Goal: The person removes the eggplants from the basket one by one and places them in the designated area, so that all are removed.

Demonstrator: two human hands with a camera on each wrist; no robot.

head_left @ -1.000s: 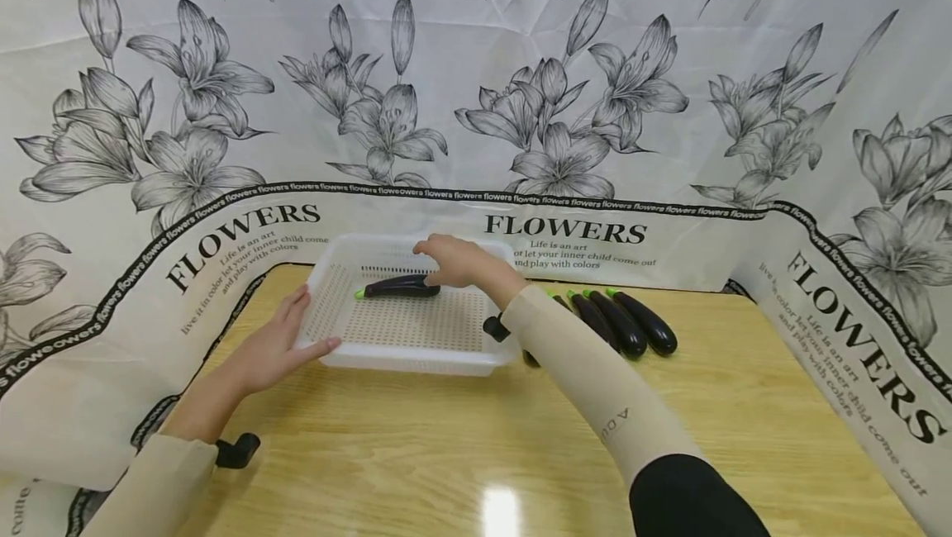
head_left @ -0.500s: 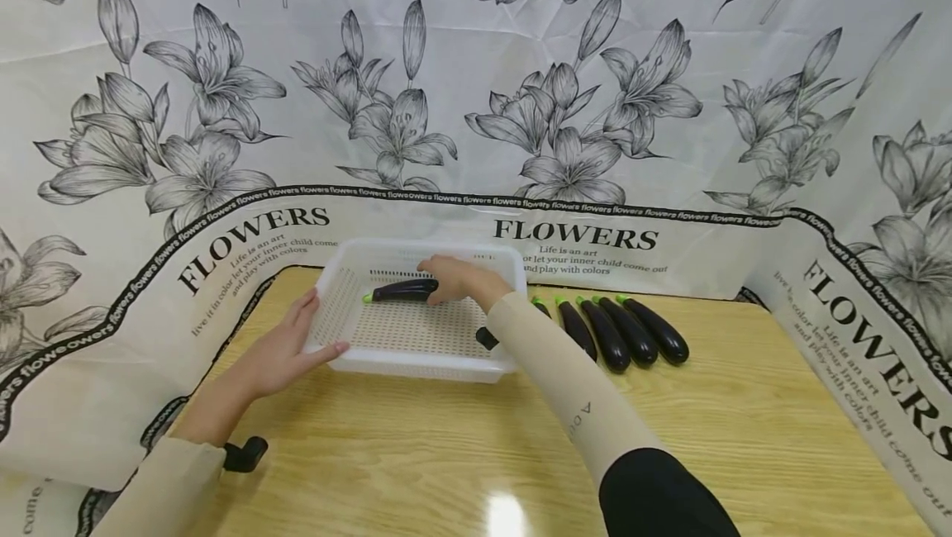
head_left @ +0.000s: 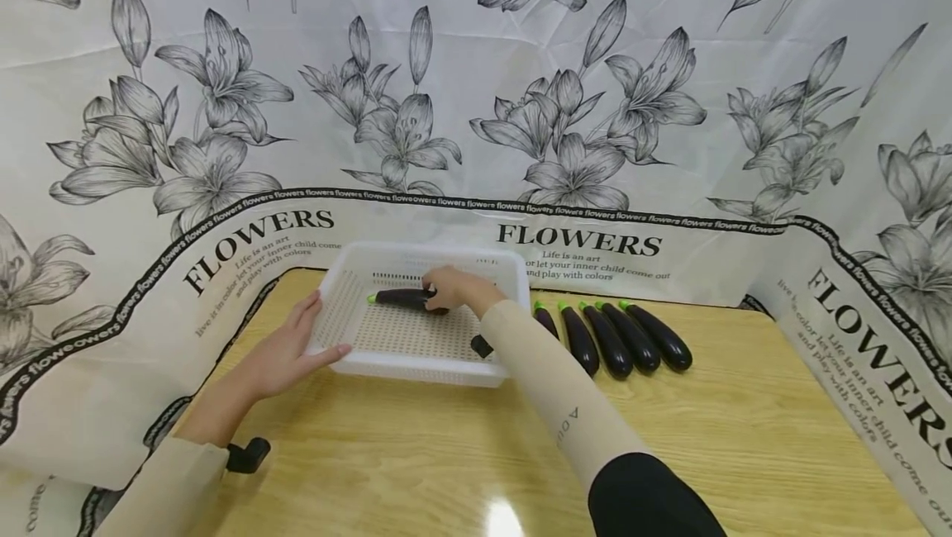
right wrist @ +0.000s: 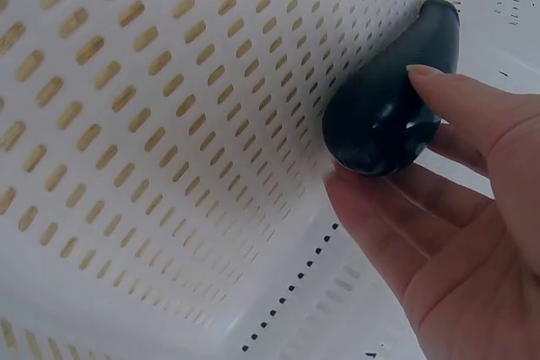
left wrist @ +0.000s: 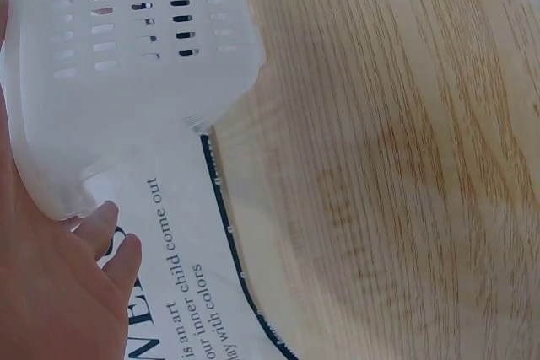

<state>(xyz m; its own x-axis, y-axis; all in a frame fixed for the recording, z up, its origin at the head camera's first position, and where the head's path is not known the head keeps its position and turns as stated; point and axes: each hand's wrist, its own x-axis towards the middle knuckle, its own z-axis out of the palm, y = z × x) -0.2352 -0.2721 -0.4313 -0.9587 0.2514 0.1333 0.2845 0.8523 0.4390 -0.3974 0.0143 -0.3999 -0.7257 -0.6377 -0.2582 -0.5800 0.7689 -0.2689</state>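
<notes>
A dark purple eggplant with a green stem end lies in the white perforated plastic basket, stem pointing left. Its thick end is held by my right hand, with the thumb on one side and the fingers around the other. In the right wrist view the eggplant is close over the slotted basket floor, thumb near its middle. My left hand rests at the basket's left front corner, thumb along the front rim and fingers extended against the left side. In the left wrist view, two fingertips show beside the basket corner.
Several more eggplants lie side by side on the wooden table, right of the basket, green ends toward the back. A white floral cloth hangs behind and at both sides. The right forearm passes over the basket's right front corner.
My right hand has lowered into the basket, and the eggplant's thick end has come down with it. The left hand stays at the corner. The head view has shifted slightly.
</notes>
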